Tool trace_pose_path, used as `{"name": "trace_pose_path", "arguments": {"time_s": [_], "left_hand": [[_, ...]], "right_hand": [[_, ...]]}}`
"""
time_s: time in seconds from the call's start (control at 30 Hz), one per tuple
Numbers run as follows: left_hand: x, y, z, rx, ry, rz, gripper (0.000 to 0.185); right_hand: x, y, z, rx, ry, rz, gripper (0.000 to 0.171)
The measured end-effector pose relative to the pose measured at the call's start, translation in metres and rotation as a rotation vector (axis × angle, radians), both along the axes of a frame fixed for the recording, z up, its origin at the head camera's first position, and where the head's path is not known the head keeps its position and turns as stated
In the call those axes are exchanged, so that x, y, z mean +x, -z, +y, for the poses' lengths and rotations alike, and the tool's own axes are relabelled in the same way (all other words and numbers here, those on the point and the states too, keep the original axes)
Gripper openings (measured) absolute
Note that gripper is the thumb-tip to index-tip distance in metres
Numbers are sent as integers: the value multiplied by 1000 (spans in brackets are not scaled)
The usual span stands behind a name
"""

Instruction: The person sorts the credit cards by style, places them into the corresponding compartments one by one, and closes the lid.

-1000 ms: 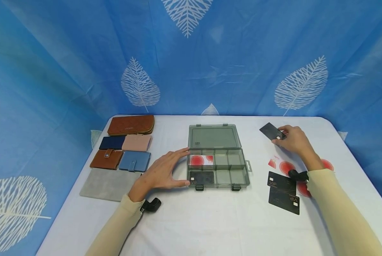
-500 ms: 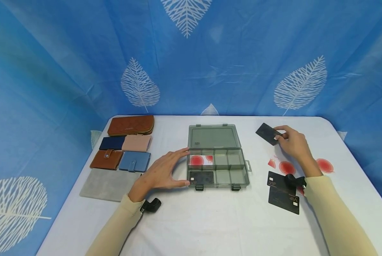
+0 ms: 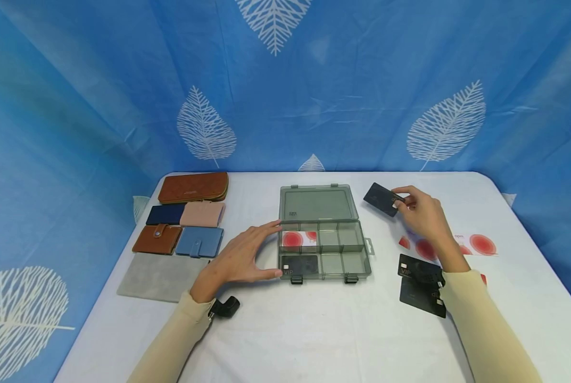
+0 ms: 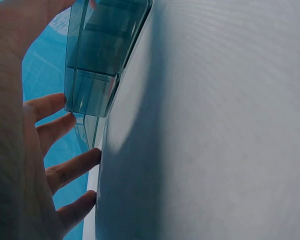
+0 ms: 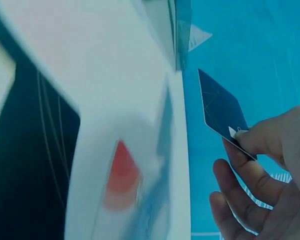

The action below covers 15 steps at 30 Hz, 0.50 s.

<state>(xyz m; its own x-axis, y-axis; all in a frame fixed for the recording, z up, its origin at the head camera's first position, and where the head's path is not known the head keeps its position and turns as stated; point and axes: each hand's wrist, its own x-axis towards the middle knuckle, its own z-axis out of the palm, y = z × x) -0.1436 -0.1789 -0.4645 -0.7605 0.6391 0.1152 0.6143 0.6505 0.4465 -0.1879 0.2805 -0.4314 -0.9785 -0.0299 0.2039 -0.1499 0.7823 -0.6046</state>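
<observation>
Worked on a white table [image 3: 314, 340] with blue leaf-print cloth [image 3: 98, 96] hung behind. Laid out at the far left: a row of wallets [image 3: 184, 218] on and beside a grey felt mat [image 3: 158, 276]. Set at the centre: a clear grey divided box [image 3: 357, 266], lid folded back flat, with a red-and-white card [image 3: 298, 239] in the back left compartment and a black one [image 3: 300, 265] in the front left. Steadied at its left end by the left hand [image 3: 239, 258], fingers straight and spread, thumb against the front corner and fingertips near the back one. Held in the air just right of the lid: a black card [image 3: 382, 199], pinched by one corner between thumb and fingers of the right hand [image 3: 421, 215], tilted, clear of the table. Left on the table under and beside that forearm: two more black cards [image 3: 419, 282] and some red-and-white ones [image 3: 477, 244]. Risk judged from here: with so slight a corner grip, a likely slip or swing of the card, or a caught edge on a divider, leaving it propped across two compartments; also a sleeve dragged over the loose cards, scattering them.
</observation>
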Motion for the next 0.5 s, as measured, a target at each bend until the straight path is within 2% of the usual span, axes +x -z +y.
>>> {"name": "trace_pose_path", "arguments": {"time_s": [0.3,0.5], "left_hand": [[-1,-1,0,-7,-2,-5,106],[-2,-3,0,-12,-4,-7,106]], "right_hand": [[8,-12,-19,-13,-37,20,33],[18,-21,-38,-23,-107,45,31]]}}
